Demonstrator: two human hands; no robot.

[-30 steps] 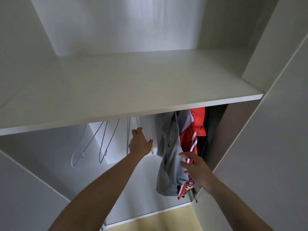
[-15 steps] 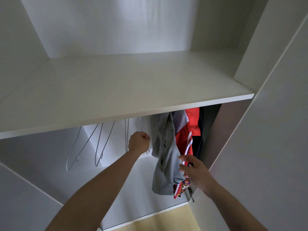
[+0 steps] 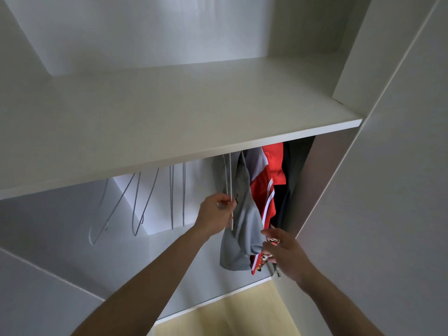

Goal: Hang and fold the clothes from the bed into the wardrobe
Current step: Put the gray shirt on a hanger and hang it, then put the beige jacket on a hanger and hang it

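Note:
Inside the white wardrobe, a grey garment hangs under the shelf, with a red garment with white stripes and dark clothes to its right. My left hand grips a white wire hanger just left of the grey garment. Further down, my right hand hovers at the garments' lower edge near the wardrobe's right wall, its fingers loosely extended and nothing visibly held. The rail is hidden behind the shelf.
A wide white shelf juts out overhead above the hanging space. Several bare wire hangers hang to the left. The wardrobe's right side panel stands close beside my right hand. Pale wooden floor shows below.
My left hand went from an open reach to gripping the hanger, and has shifted it rightward toward the grey garment. My right hand stayed near the garments' lower edge.

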